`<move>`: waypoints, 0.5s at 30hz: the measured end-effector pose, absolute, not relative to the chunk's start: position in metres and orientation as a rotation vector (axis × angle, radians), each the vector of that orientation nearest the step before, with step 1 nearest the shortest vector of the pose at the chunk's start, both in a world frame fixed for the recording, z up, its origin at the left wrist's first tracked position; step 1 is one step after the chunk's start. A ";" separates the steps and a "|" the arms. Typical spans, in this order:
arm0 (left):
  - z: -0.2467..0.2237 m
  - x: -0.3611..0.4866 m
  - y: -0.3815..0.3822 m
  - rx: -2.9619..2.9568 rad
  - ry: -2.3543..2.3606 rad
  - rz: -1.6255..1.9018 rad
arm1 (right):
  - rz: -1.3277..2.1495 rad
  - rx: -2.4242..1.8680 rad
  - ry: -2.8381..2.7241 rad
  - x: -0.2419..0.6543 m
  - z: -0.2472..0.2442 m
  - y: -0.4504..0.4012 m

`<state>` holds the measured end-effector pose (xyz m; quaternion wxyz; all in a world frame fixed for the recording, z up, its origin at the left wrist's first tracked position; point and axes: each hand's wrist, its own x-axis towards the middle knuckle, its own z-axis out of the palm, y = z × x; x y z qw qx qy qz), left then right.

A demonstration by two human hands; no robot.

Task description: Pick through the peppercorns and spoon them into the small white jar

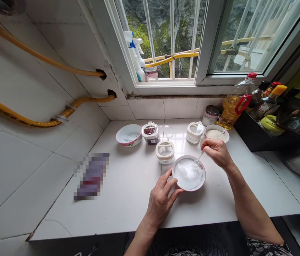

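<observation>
A bowl of white granules [189, 175] stands on the white tiled counter near its front. My left hand [163, 193] grips the left side of this bowl, fingers on its rim. Between the fingers of my right hand [217, 152] is the handle of a small clear spoon [197, 160], whose end rests in the granules. Just behind the bowl is a square jar [165, 151] with its clear lid raised. A similar jar of dark red contents [150, 132], a lidded white jar [195, 132] and a bowl of pale grains [217, 133] stand farther back.
At the back left sits a white bowl [129, 136]. A blurred purple packet [92, 176] lies on the left. An oil bottle [235, 103] and a black box of bottles [256, 137] occupy the right. Yellow pipes [45, 122] run along the left wall; a window is behind.
</observation>
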<state>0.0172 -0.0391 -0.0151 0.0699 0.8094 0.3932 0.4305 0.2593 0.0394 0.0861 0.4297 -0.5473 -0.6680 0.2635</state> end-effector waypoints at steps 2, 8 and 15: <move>-0.015 0.017 -0.039 2.436 1.182 1.297 | 0.680 -1.371 -1.661 0.258 0.085 0.040; -0.015 0.017 -0.039 2.426 1.183 1.296 | 0.640 -1.382 -1.696 0.255 0.083 0.042; -0.016 0.017 -0.039 2.434 1.191 1.299 | 0.634 -1.391 -1.694 0.256 0.081 0.042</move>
